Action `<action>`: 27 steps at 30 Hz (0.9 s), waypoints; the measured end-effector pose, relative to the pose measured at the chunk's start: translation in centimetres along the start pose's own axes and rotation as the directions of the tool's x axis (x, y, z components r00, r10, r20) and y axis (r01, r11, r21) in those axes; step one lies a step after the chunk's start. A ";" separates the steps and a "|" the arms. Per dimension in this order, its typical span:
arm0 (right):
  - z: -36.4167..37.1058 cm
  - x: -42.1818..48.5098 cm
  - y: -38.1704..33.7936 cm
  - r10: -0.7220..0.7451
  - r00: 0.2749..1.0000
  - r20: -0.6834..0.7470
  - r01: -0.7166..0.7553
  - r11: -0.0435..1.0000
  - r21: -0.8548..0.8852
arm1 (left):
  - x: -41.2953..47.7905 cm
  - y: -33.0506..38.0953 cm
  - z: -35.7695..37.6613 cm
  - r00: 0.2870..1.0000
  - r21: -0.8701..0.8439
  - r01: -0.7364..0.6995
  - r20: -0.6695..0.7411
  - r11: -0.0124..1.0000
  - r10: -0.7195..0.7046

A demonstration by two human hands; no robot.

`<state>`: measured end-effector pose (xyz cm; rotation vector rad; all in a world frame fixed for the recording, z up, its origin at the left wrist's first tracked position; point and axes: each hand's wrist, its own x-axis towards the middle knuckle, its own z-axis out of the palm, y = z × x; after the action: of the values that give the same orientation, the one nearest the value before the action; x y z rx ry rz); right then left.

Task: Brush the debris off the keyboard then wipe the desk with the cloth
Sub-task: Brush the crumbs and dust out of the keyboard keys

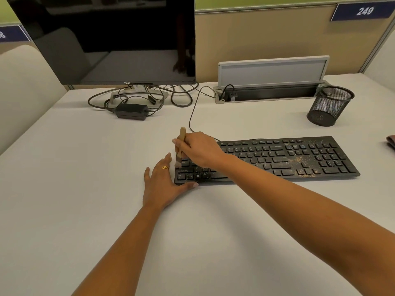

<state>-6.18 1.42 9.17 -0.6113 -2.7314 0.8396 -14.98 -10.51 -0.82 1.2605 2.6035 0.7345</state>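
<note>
At the left end of the keyboard (277,165), the right hand (201,149) grips the brush (180,146) while the left hand (162,184), laid flat, braces the corner. Most debris (299,160) lies far right; hard strokes could push it between keys.

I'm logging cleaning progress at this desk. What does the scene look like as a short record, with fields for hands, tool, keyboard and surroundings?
left hand: flat on the desk, thumb at the front edge of the keyboard
right hand: grips the brush
brush: wooden handle, bristles on the left-end keys
debris: brown specks, densest on the keyboard's right half
surroundings: mesh cup, monitor, dark item cropped at the right edge, maybe the cloth
</note>
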 end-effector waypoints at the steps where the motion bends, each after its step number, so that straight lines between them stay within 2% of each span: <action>1: -0.2 0.0 0.0 -0.016 1.000 0.014 0.016 1.000 -0.012 | 0.0 0.0 -0.1 1.000 -0.005 0.001 -0.001 1.000 -0.001; 5: -1.0 -0.4 0.7 -0.079 0.989 0.128 0.094 0.989 -0.118 | -0.2 0.3 -0.3 1.000 -0.016 0.011 0.009 1.000 -0.011; 10: -2.4 -0.1 0.8 -0.123 0.976 0.180 0.179 0.925 -0.336 | -0.6 0.8 -0.7 1.000 -0.044 0.021 0.020 0.999 -0.020; 12: -2.6 0.0 1.0 -0.119 0.981 0.150 0.166 0.921 -0.353 | -0.7 0.9 -0.8 1.000 -0.045 0.014 0.013 0.999 -0.013; 15: -2.3 0.1 1.2 -0.094 0.994 0.061 0.104 0.976 -0.193 | -0.6 0.8 -0.7 1.000 -0.039 0.013 0.012 0.999 -0.012; 17: -1.7 0.0 1.2 -0.080 0.995 0.067 0.087 0.989 -0.120 | -0.5 0.6 -0.6 1.000 -0.031 0.011 0.013 0.999 -0.010; 20: -1.0 -0.1 1.5 -0.079 0.992 0.095 0.096 0.978 -0.185 | -0.6 0.7 -0.6 1.000 -0.039 0.014 0.006 0.999 -0.014; 23: -1.4 -0.2 2.0 -0.042 0.999 0.014 0.044 0.957 -0.285 | -0.7 1.0 -0.8 1.000 -0.053 0.013 0.004 0.999 -0.012; 27: -1.0 -0.6 1.6 -0.021 0.994 -0.111 -0.014 0.950 -0.311 | -0.8 1.0 -0.9 1.000 -0.059 0.019 0.006 0.998 -0.019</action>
<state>-4.79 2.85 8.97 -0.6888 -2.7777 0.3580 -14.08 -10.87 0.43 1.2180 2.5654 0.7973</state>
